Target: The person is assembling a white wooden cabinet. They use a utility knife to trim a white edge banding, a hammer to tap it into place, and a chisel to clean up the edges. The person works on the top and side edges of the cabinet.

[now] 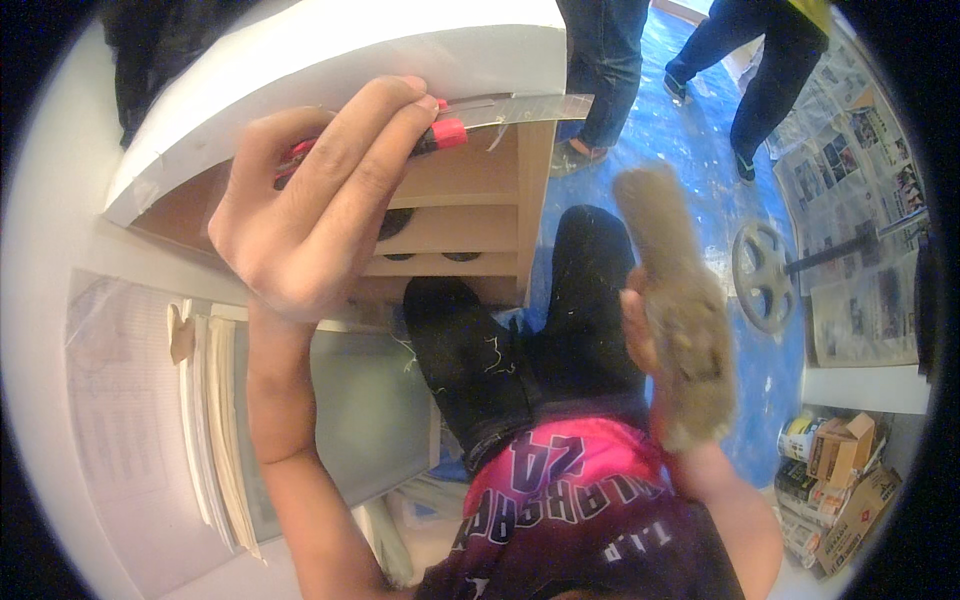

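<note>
Under the white curved panel [430, 40], my left hand [320, 200] is closed around a red and black utility knife [447, 134]. A thin, shiny flat strip [530, 109] runs on from the knife's end along the panel's lower edge; whether it is the blade or a separate piece I cannot tell. My right hand [638, 325] grips a long brown brush [690, 350], held upright over the floor and smeared by motion. Most of that hand is hidden behind the brush.
Wooden shelves [480, 185] open beneath the panel. Two people's legs [610, 70] stand on the blue floor sheet [640, 130] ahead. A grey wheel-shaped base [763, 277] is at the right, with cardboard boxes [840, 450] nearer. Stacked boards [215, 420] lean at the left.
</note>
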{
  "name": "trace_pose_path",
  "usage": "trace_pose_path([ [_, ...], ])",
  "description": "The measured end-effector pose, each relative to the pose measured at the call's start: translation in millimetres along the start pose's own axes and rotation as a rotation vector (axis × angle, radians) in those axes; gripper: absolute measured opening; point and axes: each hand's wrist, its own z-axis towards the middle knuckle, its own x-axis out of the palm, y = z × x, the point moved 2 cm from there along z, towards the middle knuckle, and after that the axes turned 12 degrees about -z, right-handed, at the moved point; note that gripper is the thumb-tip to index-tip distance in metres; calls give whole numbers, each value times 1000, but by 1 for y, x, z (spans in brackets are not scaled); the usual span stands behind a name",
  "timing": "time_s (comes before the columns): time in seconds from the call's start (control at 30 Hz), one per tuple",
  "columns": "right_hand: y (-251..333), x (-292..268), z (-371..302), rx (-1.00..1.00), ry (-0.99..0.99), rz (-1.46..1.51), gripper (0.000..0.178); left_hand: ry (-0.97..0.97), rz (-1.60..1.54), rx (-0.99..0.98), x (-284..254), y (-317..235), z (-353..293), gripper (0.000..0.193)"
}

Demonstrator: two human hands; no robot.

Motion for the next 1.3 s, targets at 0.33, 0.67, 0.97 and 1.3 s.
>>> trace_pose_path([
  [0.33, 13, 21, 6, 137, -80, 174, 57, -47, -30, 55, 5, 5, 0, 40],
  [0.67, 21, 9, 18, -13, -138, -33, 53, -18, -64, -2, 2, 2, -3, 32],
  [0.97, 22, 19, 16, 49, -117, 20, 53, -13, -63, 3, 2, 5, -3, 33],
  [1.3, 21, 16, 17, 17, -101, -114, 50, 7, -49, -2, -2, 2, 0, 33],
])
